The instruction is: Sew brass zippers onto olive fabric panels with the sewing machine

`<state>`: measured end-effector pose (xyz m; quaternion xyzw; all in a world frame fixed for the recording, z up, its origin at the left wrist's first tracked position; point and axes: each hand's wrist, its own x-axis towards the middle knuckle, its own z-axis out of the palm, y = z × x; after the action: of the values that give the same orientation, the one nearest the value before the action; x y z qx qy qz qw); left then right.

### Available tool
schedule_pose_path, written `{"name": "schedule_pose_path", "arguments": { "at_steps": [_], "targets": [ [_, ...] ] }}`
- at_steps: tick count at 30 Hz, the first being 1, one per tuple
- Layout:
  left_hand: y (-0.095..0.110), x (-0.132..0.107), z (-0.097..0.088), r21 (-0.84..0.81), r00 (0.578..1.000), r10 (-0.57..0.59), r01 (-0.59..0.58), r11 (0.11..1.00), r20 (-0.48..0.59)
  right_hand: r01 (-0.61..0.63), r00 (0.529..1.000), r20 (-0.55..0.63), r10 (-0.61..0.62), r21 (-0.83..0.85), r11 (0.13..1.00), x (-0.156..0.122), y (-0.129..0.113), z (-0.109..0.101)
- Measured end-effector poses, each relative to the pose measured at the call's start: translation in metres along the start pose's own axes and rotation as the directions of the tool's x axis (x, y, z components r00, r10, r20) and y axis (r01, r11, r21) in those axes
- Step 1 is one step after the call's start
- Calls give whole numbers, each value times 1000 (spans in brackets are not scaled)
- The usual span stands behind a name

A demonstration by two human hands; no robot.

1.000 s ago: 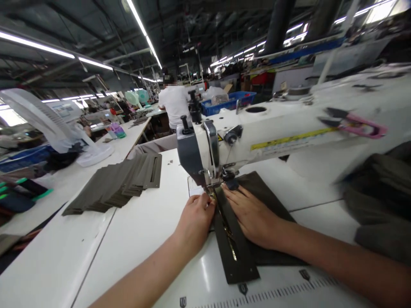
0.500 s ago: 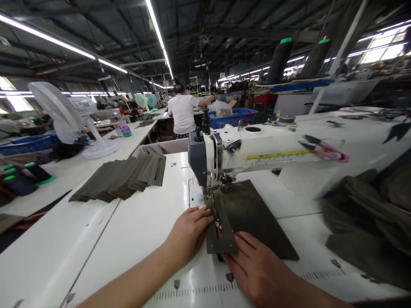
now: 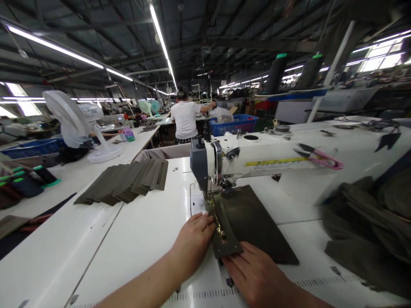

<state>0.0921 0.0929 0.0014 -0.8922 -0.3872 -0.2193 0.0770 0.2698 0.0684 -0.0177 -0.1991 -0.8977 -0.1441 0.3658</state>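
Observation:
A dark olive fabric strip (image 3: 228, 249) with a long slot lies under the needle area of a white and grey sewing machine (image 3: 199, 164). Gold zipper teeth (image 3: 218, 225) show through the slot. Beneath and to the right spreads a larger olive panel (image 3: 257, 220). My left hand (image 3: 192, 239) rests flat with its fingertips on the strip's left edge, close to the needle plate; its thumb is hidden. My right hand (image 3: 257, 271) pinches the strip's near right corner, which bends up slightly. The stitching point is hidden by the machine's foot.
A fanned stack of slotted olive pieces (image 3: 125, 182) lies left on the table. Pink-handled scissors (image 3: 321, 158) rest on the machine arm. Bunched olive fabric (image 3: 362, 231) is at right. A white fan (image 3: 96, 141) stands left; a person in a white shirt (image 3: 185, 117) is beyond.
The strip's near end has swung right and now curves, with its slot wider. Both hands have shifted slightly with it. The whole view has tilted a little.

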Motion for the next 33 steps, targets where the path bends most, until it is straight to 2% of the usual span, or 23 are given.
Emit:
{"name": "schedule_pose_path", "arguments": {
  "at_steps": [10, 16, 24, 30, 33],
  "targets": [
    [-16, 12, 4, 1, 998, 55, -55, 998, -18, -30, 999, -42, 31, 18, 999, 8, 15, 9],
    [-29, 20, 8, -3, 998, 64, -64, 998, -20, -58, 998, -23, 59, 45, 997, 13, 27, 15],
    [-41, 29, 13, -47, 999, -7, 8, 999, 31, -92, 996, 26, 91, 64, 994, 18, 39, 32],
    [-38, 26, 11, -78, 994, -52, 60, 995, 96, -191, 981, 19, 191, 186, 964, 16, 43, 18],
    [-32, 21, 8, -109, 985, -105, 120, 987, 135, -297, 955, 35, 295, 113, 948, 18, 49, 12]
  ]
}}
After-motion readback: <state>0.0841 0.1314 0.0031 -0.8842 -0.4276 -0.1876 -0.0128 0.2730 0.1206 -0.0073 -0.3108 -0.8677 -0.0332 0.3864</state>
